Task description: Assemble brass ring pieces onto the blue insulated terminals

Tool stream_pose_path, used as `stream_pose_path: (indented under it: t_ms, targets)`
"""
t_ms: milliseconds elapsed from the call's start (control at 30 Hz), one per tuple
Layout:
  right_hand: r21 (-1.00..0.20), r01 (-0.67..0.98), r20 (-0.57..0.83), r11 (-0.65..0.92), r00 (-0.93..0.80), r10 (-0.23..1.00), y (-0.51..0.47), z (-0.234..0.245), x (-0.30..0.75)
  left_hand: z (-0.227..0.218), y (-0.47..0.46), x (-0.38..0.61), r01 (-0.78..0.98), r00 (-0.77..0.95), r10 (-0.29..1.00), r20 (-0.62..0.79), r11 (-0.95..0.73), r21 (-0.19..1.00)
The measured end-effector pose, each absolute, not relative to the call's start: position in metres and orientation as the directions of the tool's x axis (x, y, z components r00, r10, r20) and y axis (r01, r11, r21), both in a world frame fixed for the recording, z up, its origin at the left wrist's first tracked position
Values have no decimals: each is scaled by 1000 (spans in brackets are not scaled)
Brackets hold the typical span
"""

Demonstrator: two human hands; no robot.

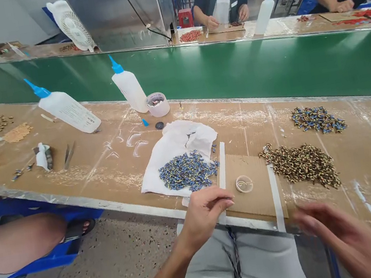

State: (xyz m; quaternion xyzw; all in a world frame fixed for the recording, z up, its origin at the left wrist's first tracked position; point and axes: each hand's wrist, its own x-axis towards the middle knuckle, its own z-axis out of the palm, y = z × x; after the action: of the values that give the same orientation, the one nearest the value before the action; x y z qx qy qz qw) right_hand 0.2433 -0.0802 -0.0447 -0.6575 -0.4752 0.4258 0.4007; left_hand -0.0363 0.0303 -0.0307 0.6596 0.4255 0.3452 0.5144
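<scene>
Blue parts (188,171) heaped on white cloth (177,152) at eleven o'clock of left hand (203,214), fingers pinched, contents hidden. Small round dish (244,184) at two o'clock. Right hand (340,236) blurred, grip untellable, below brown parts (302,164).

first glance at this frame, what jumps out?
The green conveyor belt across the middle, with two blue-capped squeeze bottles on the cardboard-covered bench before it. Nearer, a heap of small blue parts lies on a white cloth, and a brownish heap to its right. The left hand rests at the bench edge; the right hand is blurred.
</scene>
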Motion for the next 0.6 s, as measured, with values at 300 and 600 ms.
stream_pose_path:
  t_ms: [300, 600]
  targets:
    - [-907, 410, 152, 95, 110, 982, 4, -55, 183, -44, 35, -34, 126, 441, 895, -68, 14, 992]
    - [-762, 586, 288, 276, -74, 955, 26, -39, 171, -42, 40, -36, 152, 509, 856, -86, 9, 988]
